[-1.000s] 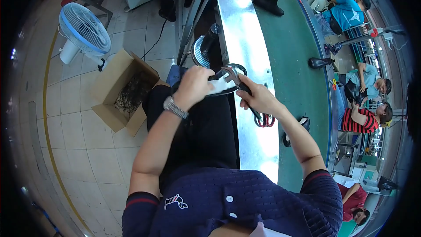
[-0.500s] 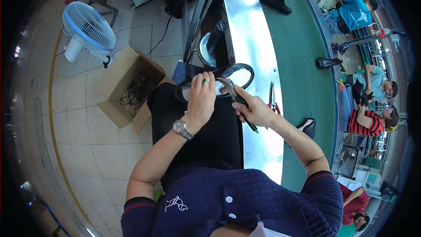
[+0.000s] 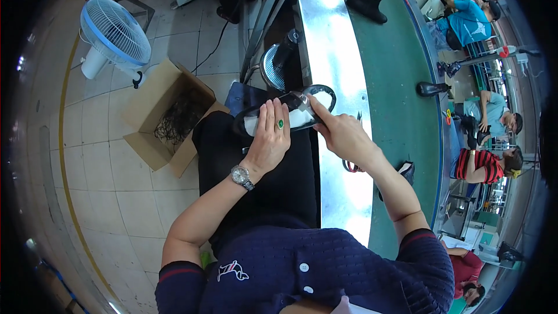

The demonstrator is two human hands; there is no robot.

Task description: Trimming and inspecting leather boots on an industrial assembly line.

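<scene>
A black shoe [image 3: 325,88] lies sole up across my lap, with a white underside inside its dark rim. My left hand [image 3: 269,139] is laid over its left part, fingers together and pressed against it; its thumb is hidden. My right hand [image 3: 347,138] is closed round a pair of pincers whose metal head [image 3: 300,99] rests at the shoe's middle. The pincers' handles are mostly hidden beneath that hand. Just right of the right hand, red-handled scissors or pliers [image 3: 351,166] lie on the metal bench edge, partly covered.
To the left stand an open cardboard box [image 3: 152,96] with dark tangled scraps and a fan [image 3: 114,32]. A metal ledge [image 3: 334,40] borders a green conveyor belt [image 3: 401,110], which carries a black boot [image 3: 367,4] and other shoes. Several people work beyond it.
My right hand has shifted up and toward the shoe, rolling over so the pincers' handles are now covered. The left hand stays on the shoe. The whole view has moved slightly.
</scene>
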